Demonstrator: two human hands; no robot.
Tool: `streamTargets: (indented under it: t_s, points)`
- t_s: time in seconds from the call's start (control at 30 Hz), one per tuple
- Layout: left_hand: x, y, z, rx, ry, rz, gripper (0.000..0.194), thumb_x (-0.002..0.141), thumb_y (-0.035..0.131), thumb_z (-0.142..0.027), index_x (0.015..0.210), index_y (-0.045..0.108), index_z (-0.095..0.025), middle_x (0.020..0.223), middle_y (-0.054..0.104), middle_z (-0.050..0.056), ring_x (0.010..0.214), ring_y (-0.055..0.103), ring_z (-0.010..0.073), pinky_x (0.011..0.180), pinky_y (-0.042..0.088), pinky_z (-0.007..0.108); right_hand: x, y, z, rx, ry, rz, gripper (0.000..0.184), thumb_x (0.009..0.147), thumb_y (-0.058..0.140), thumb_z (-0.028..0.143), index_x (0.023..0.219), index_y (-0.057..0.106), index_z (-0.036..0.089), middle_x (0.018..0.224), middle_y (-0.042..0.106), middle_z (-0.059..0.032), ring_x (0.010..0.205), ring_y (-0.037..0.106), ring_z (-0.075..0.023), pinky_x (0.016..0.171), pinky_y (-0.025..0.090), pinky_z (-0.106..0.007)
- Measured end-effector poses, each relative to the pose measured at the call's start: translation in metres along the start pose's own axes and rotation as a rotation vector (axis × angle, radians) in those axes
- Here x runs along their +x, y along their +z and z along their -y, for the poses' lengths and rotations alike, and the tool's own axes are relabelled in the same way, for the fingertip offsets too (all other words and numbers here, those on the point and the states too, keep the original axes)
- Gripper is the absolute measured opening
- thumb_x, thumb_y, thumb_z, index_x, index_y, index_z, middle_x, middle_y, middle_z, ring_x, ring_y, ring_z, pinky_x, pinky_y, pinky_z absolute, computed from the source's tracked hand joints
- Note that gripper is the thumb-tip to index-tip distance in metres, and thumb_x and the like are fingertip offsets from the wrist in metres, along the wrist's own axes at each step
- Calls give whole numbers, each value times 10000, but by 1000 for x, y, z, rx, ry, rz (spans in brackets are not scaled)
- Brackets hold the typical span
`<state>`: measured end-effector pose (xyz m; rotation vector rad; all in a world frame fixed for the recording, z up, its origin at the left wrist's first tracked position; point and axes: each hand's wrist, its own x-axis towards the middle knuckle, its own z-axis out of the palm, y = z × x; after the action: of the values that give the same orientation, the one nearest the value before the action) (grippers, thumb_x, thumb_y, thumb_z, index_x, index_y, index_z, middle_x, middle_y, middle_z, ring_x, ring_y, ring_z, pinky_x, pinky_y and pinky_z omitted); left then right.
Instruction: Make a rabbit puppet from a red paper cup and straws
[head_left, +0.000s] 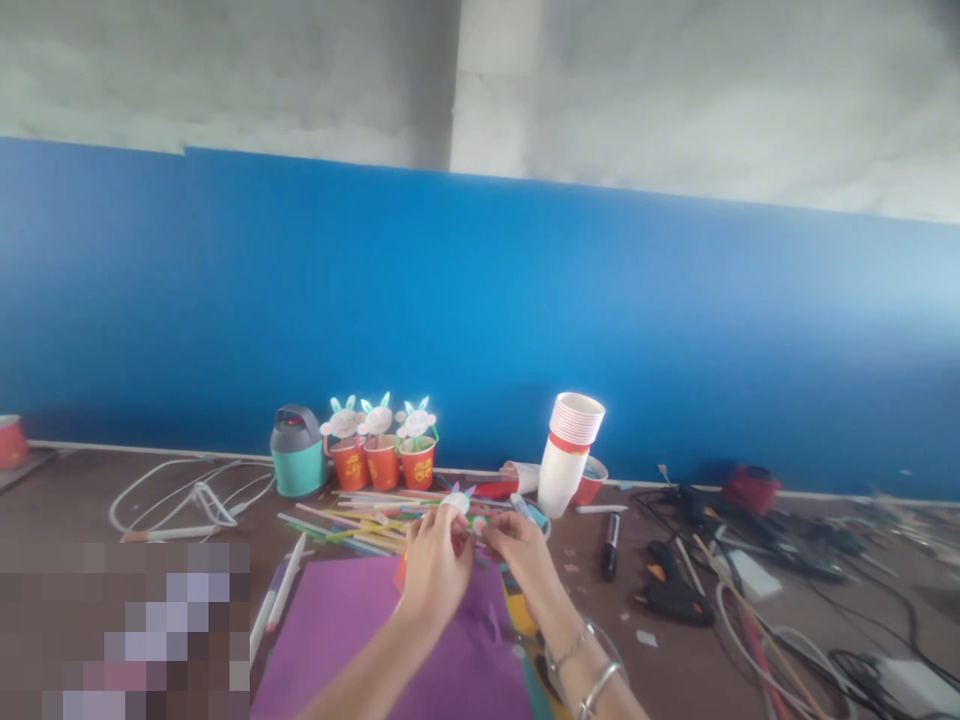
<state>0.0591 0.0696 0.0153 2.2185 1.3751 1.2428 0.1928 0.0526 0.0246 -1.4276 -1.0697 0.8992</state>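
Note:
My left hand (439,560) is closed around a small paper rabbit (455,501) with a white head and purple ears. Behind that hand, part of a red paper cup (400,573) shows; whether it is joined to the rabbit is hidden. The fingertips of my right hand (521,545) pinch at a small round pale-pink paper piece (479,525), just right of the left fingers. Both hands are above a purple sheet (337,630). Directly beyond them lie colored drinking straws (360,525). Farther back, three red cups (381,463) stand upright with finished-looking rabbit figures in them.
A stack of white paper cups (566,455) stands at the back, right of my hands. Nearby are a black marker (610,547), a black glue gun (675,585) and tangled cables. A teal-and-grey device (298,455) and a white cord (202,505) are at left. A blue partition (480,320) rises behind.

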Motion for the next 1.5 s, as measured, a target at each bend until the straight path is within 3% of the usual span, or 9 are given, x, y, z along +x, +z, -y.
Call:
streamTargets:
  t_s: [0.2, 0.33, 0.53, 0.63, 0.83, 1.13, 1.3, 1.5]
  points:
    - [-1, 1, 1, -2, -2, 5, 106, 807, 553, -174, 830, 472, -239, 795, 650, -7, 832, 613, 212, 793, 383, 354, 1, -2, 0, -80, -88, -2, 237, 665, 648, 416, 614, 609, 188, 497, 580, 12, 495, 547, -162, 471, 428, -274]
    - [-1, 1, 1, -4, -7, 29, 125, 799, 562, -157, 842, 472, -231, 803, 645, -1, 836, 603, 215, 795, 378, 361, 2, -6, 4, -138, -200, 1, 105, 668, 628, 294, 696, 649, 195, 656, 643, -17, 615, 574, -186, 586, 466, -301]
    - [0, -1, -1, 4, -20, 52, 140, 783, 541, -117, 842, 482, -229, 826, 647, 5, 845, 593, 218, 799, 380, 368, 0, -7, 4, -322, -413, 21, 137, 751, 561, 201, 818, 680, 196, 835, 657, -66, 769, 593, -215, 681, 478, -319]
    - [0, 0, -1, 3, -30, 56, 133, 786, 537, -121, 834, 483, -233, 836, 646, 6, 855, 596, 221, 807, 383, 371, 0, -6, 3, -357, -450, 35, 148, 786, 551, 207, 858, 680, 192, 869, 663, -80, 805, 606, -224, 687, 489, -323]
    - [-1, 2, 1, 18, -13, 40, 137, 788, 537, -118, 823, 478, -236, 836, 646, 8, 848, 599, 224, 798, 385, 366, 1, -3, -1, -294, -407, 90, 192, 805, 539, 262, 929, 672, 198, 946, 696, -78, 834, 634, -229, 715, 510, -333]
    - [-1, 2, 0, 9, -2, 17, 175, 771, 531, -78, 836, 469, -229, 816, 633, 1, 831, 588, 216, 787, 371, 350, 6, 1, -11, -72, -268, 12, 276, 694, 631, 258, 955, 647, 169, 741, 682, -40, 710, 652, -213, 662, 531, -331]
    - [-1, 1, 0, -4, -13, 21, 159, 786, 540, -101, 851, 467, -226, 819, 632, -2, 829, 586, 218, 788, 366, 359, 7, 1, -12, -26, -222, 37, 169, 666, 668, 288, 797, 682, 181, 786, 725, -70, 747, 670, -241, 711, 536, -365]
    - [-2, 2, 0, 0, -6, 1, 134, 805, 541, -124, 837, 465, -229, 809, 627, -2, 820, 587, 216, 795, 367, 360, 4, 2, -4, -14, -210, 23, 170, 646, 690, 333, 730, 683, 185, 697, 720, -43, 677, 660, -226, 644, 529, -337]
